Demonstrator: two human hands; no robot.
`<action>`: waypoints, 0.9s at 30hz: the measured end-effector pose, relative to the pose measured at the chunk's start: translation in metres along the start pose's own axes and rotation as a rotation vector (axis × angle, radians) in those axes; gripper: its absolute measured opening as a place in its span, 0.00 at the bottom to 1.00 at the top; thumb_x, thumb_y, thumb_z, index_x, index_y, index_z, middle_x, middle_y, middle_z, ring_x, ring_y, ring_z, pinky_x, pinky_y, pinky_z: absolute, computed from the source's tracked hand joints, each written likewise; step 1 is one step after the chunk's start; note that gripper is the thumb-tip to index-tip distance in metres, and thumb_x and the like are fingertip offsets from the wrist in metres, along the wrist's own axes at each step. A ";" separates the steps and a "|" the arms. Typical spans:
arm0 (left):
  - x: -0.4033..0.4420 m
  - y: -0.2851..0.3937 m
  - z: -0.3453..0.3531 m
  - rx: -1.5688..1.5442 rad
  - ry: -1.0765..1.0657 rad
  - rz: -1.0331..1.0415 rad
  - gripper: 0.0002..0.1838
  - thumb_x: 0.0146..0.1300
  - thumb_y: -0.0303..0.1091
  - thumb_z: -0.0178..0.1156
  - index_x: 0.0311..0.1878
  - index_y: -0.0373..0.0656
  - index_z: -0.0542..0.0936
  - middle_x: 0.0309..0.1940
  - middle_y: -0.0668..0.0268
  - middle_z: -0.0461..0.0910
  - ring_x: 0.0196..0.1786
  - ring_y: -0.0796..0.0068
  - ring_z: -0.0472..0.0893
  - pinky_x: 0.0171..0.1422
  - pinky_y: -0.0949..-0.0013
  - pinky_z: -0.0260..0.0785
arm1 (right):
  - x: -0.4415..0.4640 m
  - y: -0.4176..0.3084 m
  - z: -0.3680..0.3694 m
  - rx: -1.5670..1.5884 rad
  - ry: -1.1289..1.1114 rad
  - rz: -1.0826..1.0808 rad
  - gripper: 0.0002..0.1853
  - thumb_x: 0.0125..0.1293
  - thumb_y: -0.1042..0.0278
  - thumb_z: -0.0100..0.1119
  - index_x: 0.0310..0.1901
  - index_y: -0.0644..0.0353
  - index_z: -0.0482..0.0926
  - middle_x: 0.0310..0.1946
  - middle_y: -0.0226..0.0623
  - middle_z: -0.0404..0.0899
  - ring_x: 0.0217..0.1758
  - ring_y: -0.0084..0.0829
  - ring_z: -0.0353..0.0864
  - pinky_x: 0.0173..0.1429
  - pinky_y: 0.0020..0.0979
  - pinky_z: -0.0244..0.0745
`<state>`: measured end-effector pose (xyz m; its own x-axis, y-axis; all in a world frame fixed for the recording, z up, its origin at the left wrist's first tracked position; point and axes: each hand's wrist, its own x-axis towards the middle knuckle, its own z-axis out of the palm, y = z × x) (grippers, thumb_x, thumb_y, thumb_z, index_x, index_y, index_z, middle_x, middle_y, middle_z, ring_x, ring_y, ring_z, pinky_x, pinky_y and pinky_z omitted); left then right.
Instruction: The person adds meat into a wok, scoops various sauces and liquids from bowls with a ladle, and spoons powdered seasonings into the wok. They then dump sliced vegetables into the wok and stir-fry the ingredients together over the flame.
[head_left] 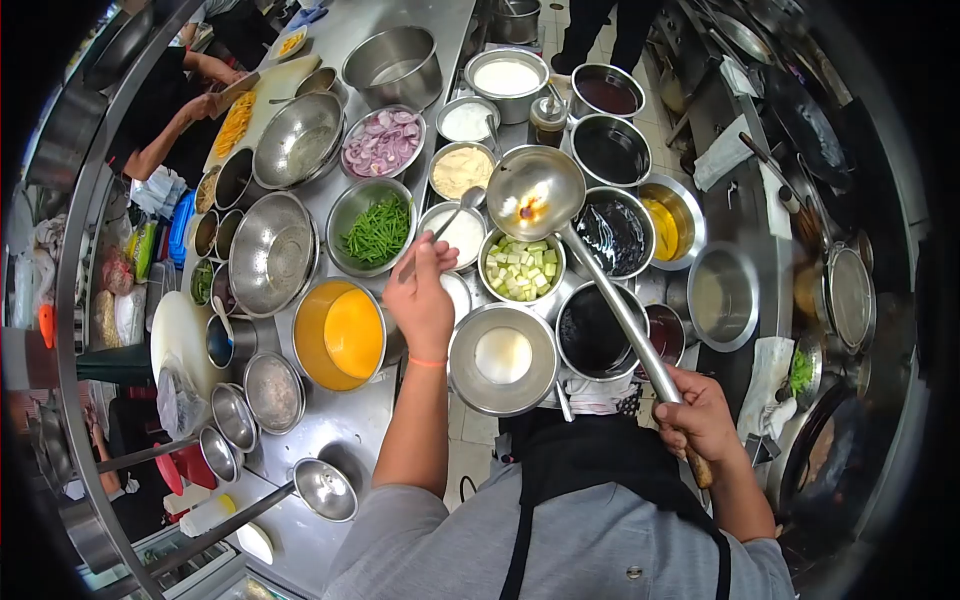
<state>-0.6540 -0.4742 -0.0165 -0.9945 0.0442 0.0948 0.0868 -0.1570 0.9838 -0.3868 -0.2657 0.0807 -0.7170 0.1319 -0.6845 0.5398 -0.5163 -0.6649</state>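
Note:
My left hand (424,302) is closed around the handle of a metal spoon (471,198), its tip over the bowls of white and pale powder. Gripped by its wooden end in my right hand (697,420) is a long-handled ladle (550,185); a little brown liquid lies in its bowl. The ladle hangs above a bowl of chopped pale-green vegetable pieces (521,268). Below my left hand stands a pot of orange-yellow liquid (355,335). A metal bowl with a little pale liquid (502,355) sits between my arms, beside a pot of dark liquid (597,330).
Bowls of cut green vegetables (378,228) and sliced purple onions (382,142) stand to the left. More pots of dark sauce (611,150) line the right. At upper left, another person's hands (208,103) work with a knife at a cutting board (285,85).

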 end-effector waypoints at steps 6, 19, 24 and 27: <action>0.051 -0.060 0.016 0.252 -0.006 0.142 0.15 0.72 0.33 0.53 0.48 0.28 0.80 0.33 0.58 0.82 0.34 0.73 0.84 0.42 0.72 0.76 | -0.011 0.001 -0.006 0.002 0.036 -0.078 0.32 0.60 0.84 0.54 0.69 0.63 0.64 0.19 0.27 0.69 0.12 0.17 0.66 0.14 0.21 0.62; 0.060 -0.084 0.028 0.427 -0.142 0.127 0.14 0.71 0.33 0.53 0.45 0.29 0.81 0.30 0.59 0.82 0.34 0.70 0.82 0.43 0.69 0.74 | -0.023 0.003 -0.011 0.046 0.142 -0.159 0.33 0.60 0.81 0.58 0.69 0.64 0.63 0.19 0.26 0.70 0.11 0.16 0.65 0.14 0.20 0.61; 0.067 -0.080 0.019 0.193 -0.120 -0.061 0.18 0.72 0.33 0.52 0.51 0.23 0.76 0.35 0.56 0.83 0.35 0.73 0.83 0.44 0.74 0.77 | -0.021 0.003 -0.010 0.044 0.140 -0.130 0.33 0.60 0.82 0.58 0.69 0.64 0.63 0.19 0.25 0.69 0.11 0.16 0.65 0.13 0.20 0.61; 0.075 -0.084 0.014 0.036 -0.067 -0.161 0.17 0.72 0.32 0.52 0.50 0.23 0.76 0.35 0.56 0.82 0.35 0.71 0.84 0.42 0.72 0.78 | -0.018 0.001 -0.008 0.040 0.144 -0.123 0.33 0.60 0.82 0.57 0.69 0.64 0.64 0.18 0.25 0.69 0.11 0.16 0.65 0.14 0.21 0.61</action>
<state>-0.7351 -0.4436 -0.0902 -0.9897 0.1318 -0.0552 -0.0696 -0.1070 0.9918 -0.3694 -0.2616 0.0902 -0.7040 0.3145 -0.6368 0.4323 -0.5216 -0.7355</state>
